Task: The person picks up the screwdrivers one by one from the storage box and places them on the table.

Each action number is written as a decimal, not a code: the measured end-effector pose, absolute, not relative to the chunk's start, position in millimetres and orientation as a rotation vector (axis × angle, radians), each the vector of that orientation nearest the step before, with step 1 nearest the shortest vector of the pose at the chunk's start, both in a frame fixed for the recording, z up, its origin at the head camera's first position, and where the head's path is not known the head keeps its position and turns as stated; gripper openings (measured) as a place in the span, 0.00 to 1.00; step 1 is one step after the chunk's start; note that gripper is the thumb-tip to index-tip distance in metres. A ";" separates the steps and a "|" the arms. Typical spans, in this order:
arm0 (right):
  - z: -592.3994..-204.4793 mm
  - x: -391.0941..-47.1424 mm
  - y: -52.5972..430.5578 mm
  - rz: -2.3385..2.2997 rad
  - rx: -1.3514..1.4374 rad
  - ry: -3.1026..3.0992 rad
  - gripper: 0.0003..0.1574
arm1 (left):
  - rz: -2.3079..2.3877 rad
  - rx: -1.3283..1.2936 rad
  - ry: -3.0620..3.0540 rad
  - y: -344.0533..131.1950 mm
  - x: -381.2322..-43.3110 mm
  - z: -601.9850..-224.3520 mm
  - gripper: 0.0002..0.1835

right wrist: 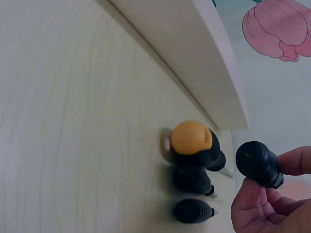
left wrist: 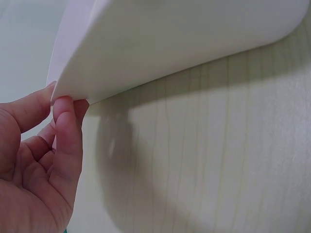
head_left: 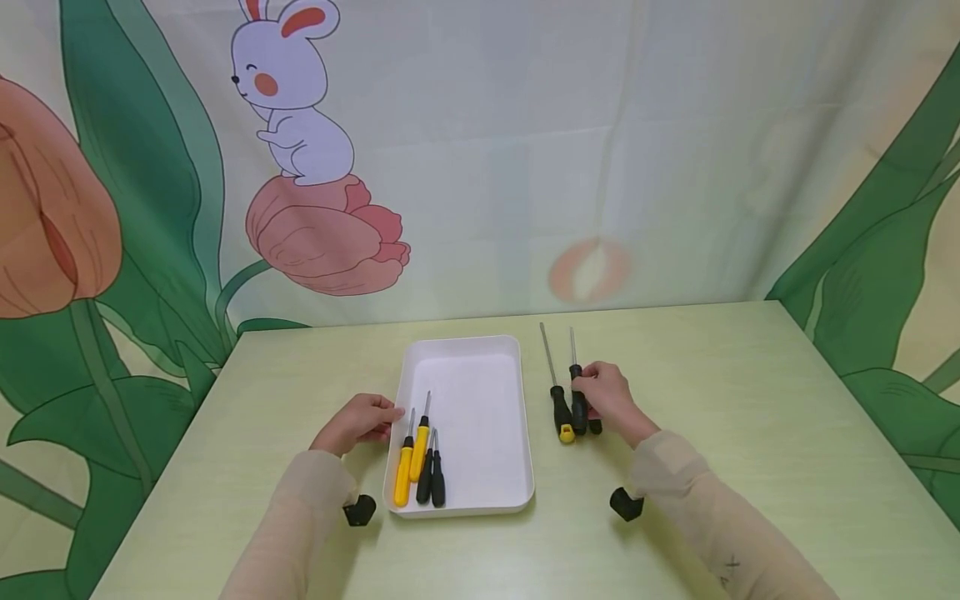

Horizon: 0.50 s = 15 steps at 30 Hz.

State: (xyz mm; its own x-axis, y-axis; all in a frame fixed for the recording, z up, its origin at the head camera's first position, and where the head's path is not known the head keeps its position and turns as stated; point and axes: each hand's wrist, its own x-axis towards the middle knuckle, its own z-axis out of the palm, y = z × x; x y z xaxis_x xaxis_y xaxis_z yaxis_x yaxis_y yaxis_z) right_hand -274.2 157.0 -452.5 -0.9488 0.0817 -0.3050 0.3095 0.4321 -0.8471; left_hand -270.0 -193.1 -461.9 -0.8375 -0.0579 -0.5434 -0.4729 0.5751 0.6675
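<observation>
My left hand (head_left: 367, 419) pinches the left rim of a white tray (head_left: 491, 433) between thumb and fingers; the left wrist view shows the tray's wall (left wrist: 160, 43) from outside. Inside, on the left, lie two yellow-handled screwdrivers (head_left: 402, 475) and two smaller black ones (head_left: 438, 482). To the right of the tray, my right hand (head_left: 609, 396) grips a black screwdriver (right wrist: 257, 162) by its handle, shaft pointing away. Beside it on the table lies a black screwdriver with a yellow end cap (right wrist: 192, 138). Two more ribbed black handles (right wrist: 193, 211) are near it in the right wrist view.
A pale wood-grain table (head_left: 750, 392) carries everything. Behind it hangs a cloth (head_left: 480, 167) printed with a rabbit and tulips. A small black block (head_left: 360, 510) shows at the left wrist, and another black block (head_left: 626, 504) at the right wrist.
</observation>
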 end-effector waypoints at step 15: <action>-469.8 -277.3 180.8 -1.446 0.449 2.541 0.19 | 1.187 -0.411 2.342 -194.0 -269.5 -461.5 0.18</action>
State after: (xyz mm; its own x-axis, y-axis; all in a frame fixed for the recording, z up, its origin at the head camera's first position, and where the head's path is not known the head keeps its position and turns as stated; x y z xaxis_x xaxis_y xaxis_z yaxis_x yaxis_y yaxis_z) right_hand -277.3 180.8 -469.8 -0.9374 0.1697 -0.3041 0.3481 0.4804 -0.8050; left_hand -269.5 -194.0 -461.5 -0.8400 -0.0488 -0.5404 -0.4647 0.5788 0.6700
